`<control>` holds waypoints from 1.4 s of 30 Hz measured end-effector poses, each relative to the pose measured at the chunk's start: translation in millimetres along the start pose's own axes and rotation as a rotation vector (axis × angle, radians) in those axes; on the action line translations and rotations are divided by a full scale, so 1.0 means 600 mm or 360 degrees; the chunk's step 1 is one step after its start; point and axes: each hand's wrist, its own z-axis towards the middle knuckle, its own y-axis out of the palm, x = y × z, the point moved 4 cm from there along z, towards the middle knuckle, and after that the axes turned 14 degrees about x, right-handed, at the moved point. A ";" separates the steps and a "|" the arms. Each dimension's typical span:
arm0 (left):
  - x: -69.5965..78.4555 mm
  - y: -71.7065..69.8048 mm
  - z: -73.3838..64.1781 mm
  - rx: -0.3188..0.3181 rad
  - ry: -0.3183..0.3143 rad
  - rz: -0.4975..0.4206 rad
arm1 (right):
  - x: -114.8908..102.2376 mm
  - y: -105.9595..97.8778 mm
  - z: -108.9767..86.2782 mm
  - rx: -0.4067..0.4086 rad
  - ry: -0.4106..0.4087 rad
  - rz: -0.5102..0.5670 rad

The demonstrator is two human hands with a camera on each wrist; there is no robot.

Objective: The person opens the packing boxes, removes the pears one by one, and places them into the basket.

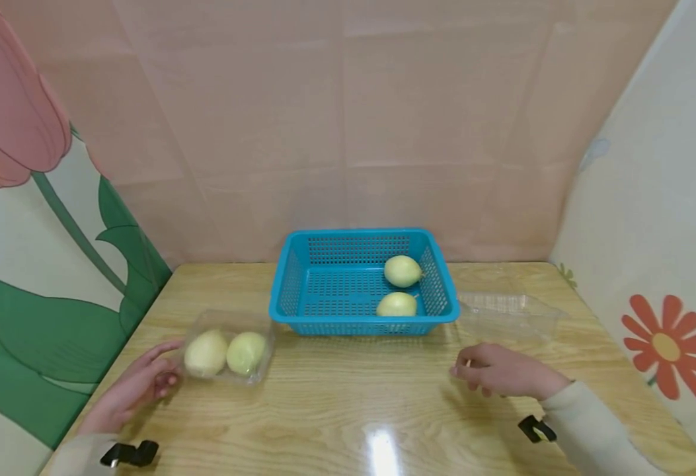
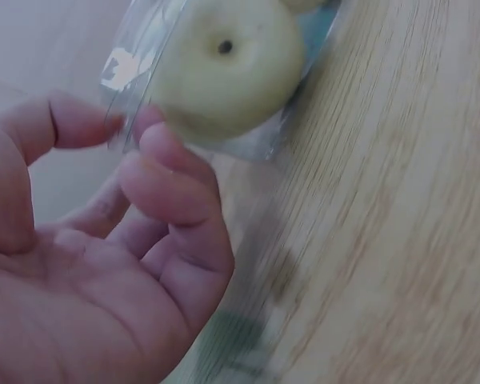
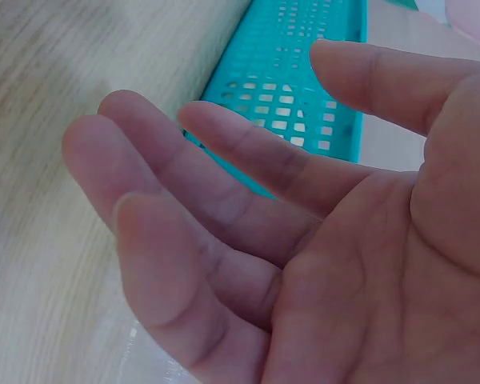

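Note:
A clear plastic box (image 1: 237, 378) at the left of the table holds two round, pale yellow-green fruits (image 1: 205, 354). My left hand (image 1: 136, 387) pinches the box's left edge between thumb and finger; in the left wrist view, one fruit (image 2: 232, 88) shows a dark spot in a dimple. Over the table on the right, my right hand (image 1: 505, 371) is empty, its fingers loosely bent. A blue perforated basket (image 1: 363, 322) stands at the middle back, with two similar pale fruits (image 1: 402, 272) with short stems at its right end.
A second clear plastic box or lid (image 1: 505, 316) lies right of the basket, behind my right hand. A pinkish sheet (image 1: 348, 132) hangs behind the wooden table (image 1: 324, 410). Painted walls flank it on both sides.

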 end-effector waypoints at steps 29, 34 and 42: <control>0.001 0.088 -0.029 -0.0577 0.0075 0.0183 | 0.002 0.020 0.003 -0.0008 -0.0127 -0.0017; 0.003 0.113 -0.032 -0.0607 0.0066 0.0239 | 0.000 0.023 0.003 -0.0003 -0.0164 -0.0019; 0.010 0.151 -0.033 -0.0632 0.0043 0.0267 | -0.006 0.026 0.004 0.0003 -0.0216 -0.0028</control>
